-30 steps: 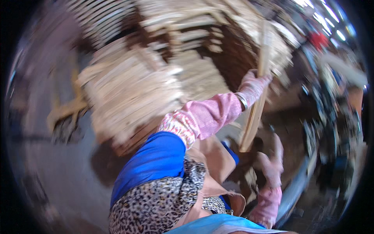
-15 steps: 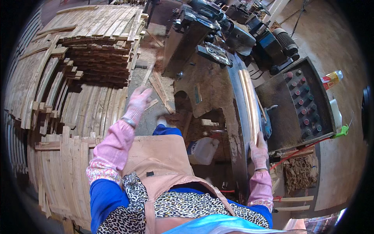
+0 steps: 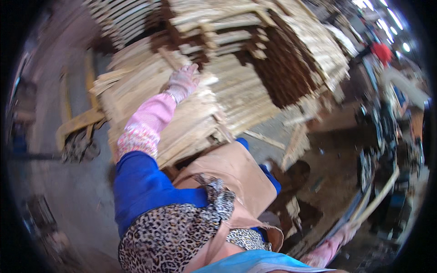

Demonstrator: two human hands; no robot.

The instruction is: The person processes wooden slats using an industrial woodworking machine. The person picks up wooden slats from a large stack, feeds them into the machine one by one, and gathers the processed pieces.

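Observation:
My left hand (image 3: 183, 82), in a pale, dusty glove, reaches out over a stack of wooden strips (image 3: 175, 125). Its fingers are stretched toward the stack's far end and look to hold nothing; blur hides whether they touch the wood. Low at the right, my right hand (image 3: 348, 233) is closed around the near end of a long pale wooden strip (image 3: 380, 195). That strip lies along the machine's narrow bed and points away from me. Both forearms wear pink ribbed cuffs.
Taller stacks of wooden strips (image 3: 218, 18) rise beyond my left hand. Loose offcuts (image 3: 296, 143) lie on the floor between stack and machine (image 3: 364, 168). A yellow metal frame (image 3: 79, 127) stands at the left. Brown cloth (image 3: 239, 175) covers my lap.
The view has swung left toward the stacks. My left hand has moved from the gap beside the machine to over the near stack. My right hand stays at the strip on the machine.

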